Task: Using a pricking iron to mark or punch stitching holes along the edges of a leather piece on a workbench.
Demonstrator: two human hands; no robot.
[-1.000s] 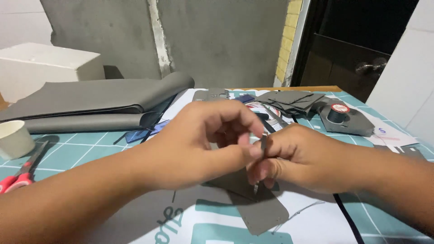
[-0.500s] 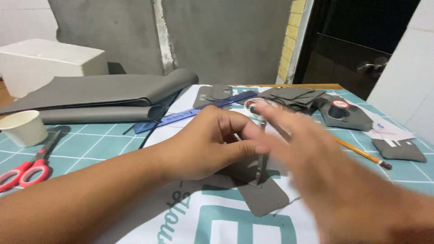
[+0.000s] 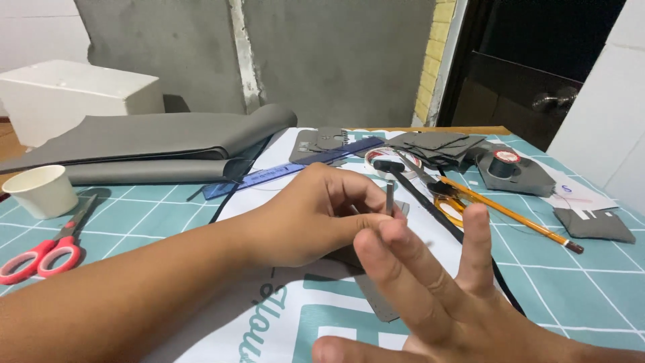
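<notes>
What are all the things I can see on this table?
Scissors: one, red handles, left edge.
Paper cup: one, white, far left.
Folded sheet: one, grey, back left.
Ruler: one, blue, centre back.
Pencil: one, orange-yellow, right.
Thread spool: one, black, back right.
Cutting mat: one, teal, covers the table.
White box: one, back left.
Left hand: pinches a small grey piece.
Right hand: open, fingers spread, in front.

Left hand (image 3: 316,218) pinching a thin grey strip (image 3: 390,196) upright — right hand (image 3: 437,296) spread open beside it.
</notes>
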